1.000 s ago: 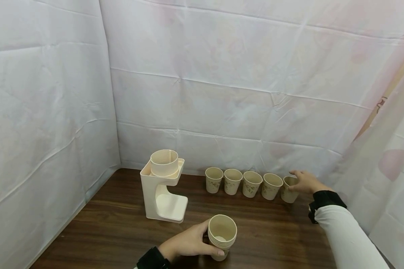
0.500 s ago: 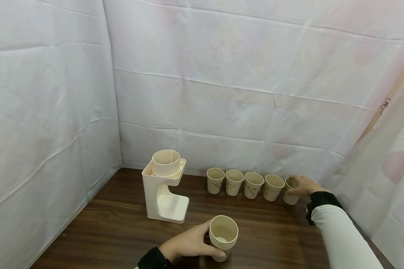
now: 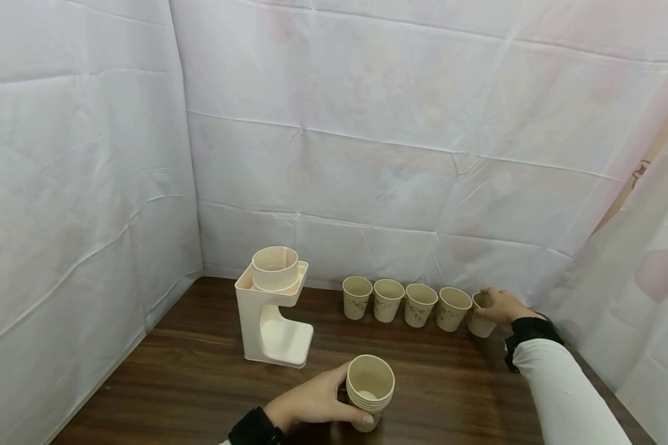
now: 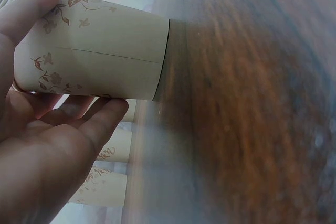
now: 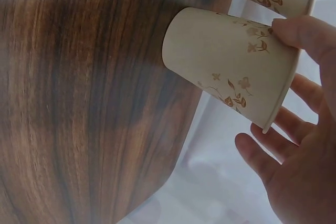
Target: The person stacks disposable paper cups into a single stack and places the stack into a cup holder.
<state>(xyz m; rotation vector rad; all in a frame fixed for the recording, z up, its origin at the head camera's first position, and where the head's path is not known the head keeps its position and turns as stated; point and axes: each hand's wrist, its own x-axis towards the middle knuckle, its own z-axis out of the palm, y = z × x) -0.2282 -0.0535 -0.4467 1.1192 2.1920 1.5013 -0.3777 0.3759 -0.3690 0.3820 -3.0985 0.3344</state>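
My left hand (image 3: 317, 398) grips a short stack of paper cups (image 3: 372, 405), nested upright near the front of the table. In the left wrist view the lowest paper cup (image 4: 105, 51) has brown leaf prints and stands with its base at the wood. At the far right of a row, my right hand (image 3: 503, 307) holds a single paper cup (image 3: 481, 326) near its rim. The right wrist view has the thumb on this cup's printed side (image 5: 226, 66), with the other fingers partly hidden behind it.
Several matching paper cups (image 3: 387, 307) stand upright in a line along the back wall cloth. Left of them is a cream C-shaped stand (image 3: 250, 327) with a round open cylinder (image 3: 275, 279) on top. White cloth (image 3: 89, 185) hangs at the sides and back of the wooden table (image 3: 200, 383).
My right hand's fingers have come in around the rightmost paper cup, which stays in line. My left hand keeps its grip on the stack. The view has shifted slightly.
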